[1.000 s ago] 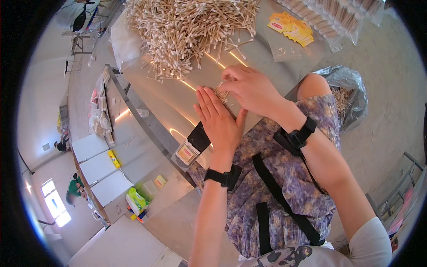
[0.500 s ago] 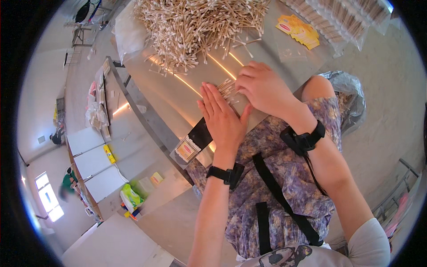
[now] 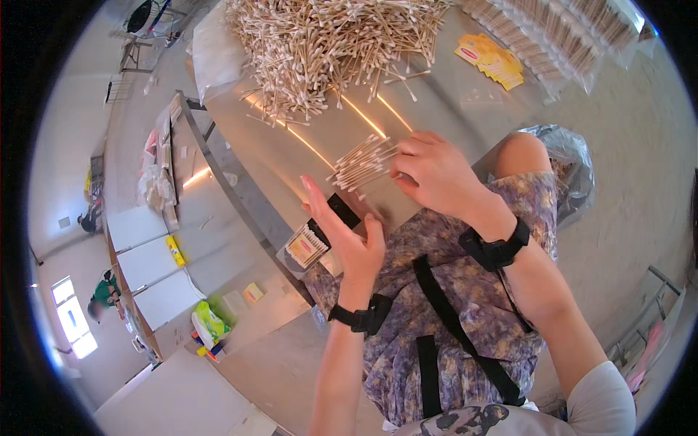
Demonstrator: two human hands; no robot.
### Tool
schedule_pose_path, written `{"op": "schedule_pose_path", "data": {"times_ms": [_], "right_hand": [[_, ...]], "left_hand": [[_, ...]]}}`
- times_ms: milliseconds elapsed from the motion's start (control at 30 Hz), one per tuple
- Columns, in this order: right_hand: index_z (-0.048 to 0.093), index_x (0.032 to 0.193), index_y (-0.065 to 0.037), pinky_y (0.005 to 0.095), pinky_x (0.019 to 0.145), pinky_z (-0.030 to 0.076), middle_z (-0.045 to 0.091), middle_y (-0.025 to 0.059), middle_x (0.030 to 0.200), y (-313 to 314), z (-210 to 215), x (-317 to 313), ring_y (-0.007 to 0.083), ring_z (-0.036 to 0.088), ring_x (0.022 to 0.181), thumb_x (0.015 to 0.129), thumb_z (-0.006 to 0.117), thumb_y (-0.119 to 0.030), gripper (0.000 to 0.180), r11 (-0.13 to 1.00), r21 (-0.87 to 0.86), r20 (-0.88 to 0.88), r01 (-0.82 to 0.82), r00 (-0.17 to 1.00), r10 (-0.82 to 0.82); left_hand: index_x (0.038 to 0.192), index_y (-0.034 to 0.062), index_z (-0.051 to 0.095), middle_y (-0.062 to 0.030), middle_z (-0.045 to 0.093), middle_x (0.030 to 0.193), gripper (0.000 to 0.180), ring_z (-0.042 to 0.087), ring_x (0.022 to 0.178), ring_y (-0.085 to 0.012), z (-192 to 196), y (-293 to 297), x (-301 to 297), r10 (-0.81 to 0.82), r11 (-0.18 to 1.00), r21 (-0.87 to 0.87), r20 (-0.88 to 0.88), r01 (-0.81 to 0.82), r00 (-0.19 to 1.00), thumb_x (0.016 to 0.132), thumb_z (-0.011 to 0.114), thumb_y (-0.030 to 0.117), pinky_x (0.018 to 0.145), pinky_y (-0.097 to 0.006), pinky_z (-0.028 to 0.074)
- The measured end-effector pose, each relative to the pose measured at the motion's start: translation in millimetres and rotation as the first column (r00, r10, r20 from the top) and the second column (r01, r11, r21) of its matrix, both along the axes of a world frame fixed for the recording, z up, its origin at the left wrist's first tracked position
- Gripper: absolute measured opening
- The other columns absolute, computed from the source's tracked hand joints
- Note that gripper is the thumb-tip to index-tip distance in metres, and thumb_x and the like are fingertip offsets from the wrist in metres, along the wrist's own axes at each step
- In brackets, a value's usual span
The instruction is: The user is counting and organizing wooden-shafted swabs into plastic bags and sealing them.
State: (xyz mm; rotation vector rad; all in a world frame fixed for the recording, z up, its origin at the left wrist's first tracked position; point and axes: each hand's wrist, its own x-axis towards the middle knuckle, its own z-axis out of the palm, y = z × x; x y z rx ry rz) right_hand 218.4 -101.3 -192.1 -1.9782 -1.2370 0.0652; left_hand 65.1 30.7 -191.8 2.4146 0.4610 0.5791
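A small bunch of wooden-stemmed cotton swabs [image 3: 362, 166] lies fanned out on the metal tabletop [image 3: 251, 149]. My right hand [image 3: 436, 174] is at its right end with the fingers curled in close to the swab tips; what they hold, if anything, is hidden. My left hand [image 3: 347, 240] is raised on its edge with fingers stretched out and thumb apart, holding nothing. Beside it lies a flat black piece [image 3: 343, 209], partly covered by the hand. Next to that, at the table's near edge, is a clear pack of swabs [image 3: 306, 247] with a yellow-and-red label.
A big heap of loose swabs [image 3: 327, 51] covers the far part of the table, beside a clear plastic bag [image 3: 217, 54]. Yellow cards [image 3: 491, 61] and rows of filled packs [image 3: 560, 36] lie at the far right. A grey plastic-lined bin [image 3: 578, 174] stands by my knee.
My left hand has lifted off the bunch of swabs and drawn back toward me, turning onto its edge, so the bunch now shows. My right hand has moved slightly nearer to me.
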Motion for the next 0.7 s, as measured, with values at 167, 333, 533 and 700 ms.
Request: {"op": "schedule_pose_path", "data": {"times_ms": [167, 333, 533, 700], "right_hand": [[0.062, 0.083, -0.009, 0.039, 0.081, 0.048, 0.058, 0.006, 0.084, 5.8, 9.5, -1.6, 0.0272, 0.058, 0.09, 0.072, 0.067, -0.009, 0.012, 0.995, 0.022, -0.123, 0.096, 0.988, -0.092], [0.058, 0.082, -0.009, 0.0421, 0.082, 0.045, 0.057, 0.0077, 0.081, -7.0, -1.2, 18.9, 0.029, 0.057, 0.09, 0.076, 0.065, -0.006, 0.01, 0.967, -0.008, -0.001, 0.256, 0.967, -0.256], [0.058, 0.08, -0.009, 0.0418, 0.077, 0.044, 0.059, 0.0069, 0.081, -31.9, 7.1, 30.8, 0.0297, 0.057, 0.089, 0.078, 0.062, -0.004, 0.007, 0.915, -0.192, 0.072, 0.354, 0.935, -0.347], [0.061, 0.076, -0.009, 0.0411, 0.079, 0.045, 0.059, 0.0064, 0.082, -28.6, 9.4, 25.7, 0.0286, 0.058, 0.09, 0.075, 0.064, -0.006, 0.005, 0.976, -0.171, -0.042, 0.138, 0.988, -0.147]], "left_hand": [[0.153, -0.0055, 0.01, -0.0258, 0.011, 0.161, 0.087, 0.009, 0.15, -0.04, 9.0, -2.6, 6.4, 0.03, 0.99, 0.143, -0.152, -0.008, 0.988, 0.091, 0.061, 0.029, 0.12, -0.053, 0.005], [0.15, -0.0111, 0.015, -0.0305, 0.015, 0.158, 0.1, 0.012, 0.149, -0.0418, 1.6, -13.6, 31.1, -0.038, 0.936, 0.312, -0.371, 0.163, 0.928, 0.088, 0.065, 0.049, 0.119, -0.054, 0.011], [0.149, -0.0125, 0.015, -0.0305, 0.017, 0.157, 0.102, 0.014, 0.149, -0.0406, -8.8, -4.6, 49.7, 0.019, 0.92, 0.366, -0.404, 0.142, 0.915, 0.089, 0.06, 0.057, 0.12, -0.052, 0.013], [0.149, -0.0125, 0.015, -0.0301, 0.021, 0.156, 0.092, 0.017, 0.148, -0.041, -0.7, 4.3, 53.7, 0.034, 0.913, 0.39, -0.371, 0.123, 0.928, 0.092, 0.059, 0.044, 0.12, -0.052, 0.012]]}}
